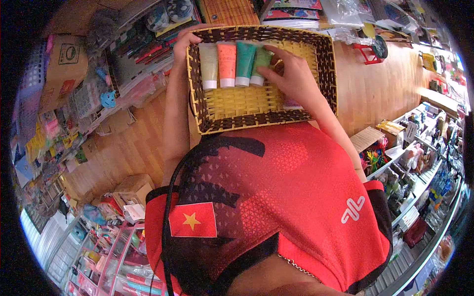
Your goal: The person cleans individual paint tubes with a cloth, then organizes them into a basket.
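A brown and yellow woven basket (237, 108) is held in front of my chest. My left hand (186, 45) grips its left rim, fingers wrapped at the upper left corner. Inside, side by side with white caps toward me, lie a pale clear tube (209, 64), an orange tube (227, 61), a dark green tube (245, 61) and a lighter green tube (261, 61). My right hand (291, 69) reaches into the basket, its thumb and fingers closed on the lighter green tube. A small purple item (292, 102) shows partly under my right wrist.
Shelves with packed goods (419, 153) line the right side. A red stool (368, 53) stands on the wooden floor (355, 98). Cardboard boxes (64, 69) and stacked merchandise are at the left, with more shelves at the lower left.
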The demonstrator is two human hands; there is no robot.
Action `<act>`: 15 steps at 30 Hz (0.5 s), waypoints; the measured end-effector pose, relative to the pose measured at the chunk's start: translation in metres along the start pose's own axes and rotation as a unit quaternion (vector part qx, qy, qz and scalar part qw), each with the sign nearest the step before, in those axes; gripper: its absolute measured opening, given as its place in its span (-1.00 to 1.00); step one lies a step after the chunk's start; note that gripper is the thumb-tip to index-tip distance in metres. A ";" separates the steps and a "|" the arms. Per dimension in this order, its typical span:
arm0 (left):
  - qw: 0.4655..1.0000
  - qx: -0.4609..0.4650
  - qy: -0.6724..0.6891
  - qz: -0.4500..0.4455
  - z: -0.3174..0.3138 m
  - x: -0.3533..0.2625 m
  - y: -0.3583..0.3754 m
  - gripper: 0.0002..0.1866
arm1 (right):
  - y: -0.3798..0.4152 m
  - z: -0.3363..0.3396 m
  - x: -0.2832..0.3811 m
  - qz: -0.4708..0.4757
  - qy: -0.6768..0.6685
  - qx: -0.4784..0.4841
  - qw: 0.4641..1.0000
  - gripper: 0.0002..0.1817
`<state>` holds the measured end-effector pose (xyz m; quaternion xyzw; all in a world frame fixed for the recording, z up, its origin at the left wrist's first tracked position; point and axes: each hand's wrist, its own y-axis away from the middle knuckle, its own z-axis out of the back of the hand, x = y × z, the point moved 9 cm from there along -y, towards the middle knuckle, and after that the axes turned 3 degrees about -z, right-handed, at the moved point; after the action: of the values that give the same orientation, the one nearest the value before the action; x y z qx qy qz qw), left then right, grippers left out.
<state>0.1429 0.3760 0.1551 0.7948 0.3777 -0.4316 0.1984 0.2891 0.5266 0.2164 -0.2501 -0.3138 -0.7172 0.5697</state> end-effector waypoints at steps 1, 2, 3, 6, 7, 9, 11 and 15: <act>1.000 0.023 0.007 0.002 -0.006 -0.002 0.000 -0.44 | 0.001 0.000 0.000 0.000 0.000 -0.002 1.000 -0.33; 1.000 0.024 0.006 0.002 -0.006 -0.001 -0.001 -0.44 | 0.003 0.000 0.006 0.027 0.051 -0.011 0.998 -0.26; 1.000 0.001 0.006 -0.002 -0.001 0.001 -0.001 -0.45 | 0.005 -0.001 0.011 0.054 0.103 -0.020 0.993 -0.19; 1.000 -0.023 0.013 0.001 0.007 0.006 -0.001 -0.46 | 0.006 -0.009 0.009 0.034 0.113 -0.008 0.993 -0.10; 0.999 -0.024 0.019 0.008 0.010 0.009 -0.002 -0.46 | 0.007 -0.010 0.008 0.034 0.113 -0.010 0.993 -0.10; 0.962 -0.057 0.226 0.140 0.064 0.064 -0.019 -0.46 | 0.007 -0.010 0.010 0.044 0.133 -0.030 0.990 -0.08; 0.864 -0.087 0.420 0.264 0.054 0.082 -0.010 -0.46 | 0.006 -0.009 0.012 0.053 0.155 -0.041 0.986 -0.07; 0.995 0.086 0.045 -0.013 -0.005 0.002 -0.006 -0.44 | 0.010 -0.008 0.020 0.071 0.234 -0.046 0.968 0.00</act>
<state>0.1415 0.3838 0.1557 0.8225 0.3584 -0.4286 0.1065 0.2939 0.5061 0.2267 -0.1225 -0.1197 -0.7272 0.6647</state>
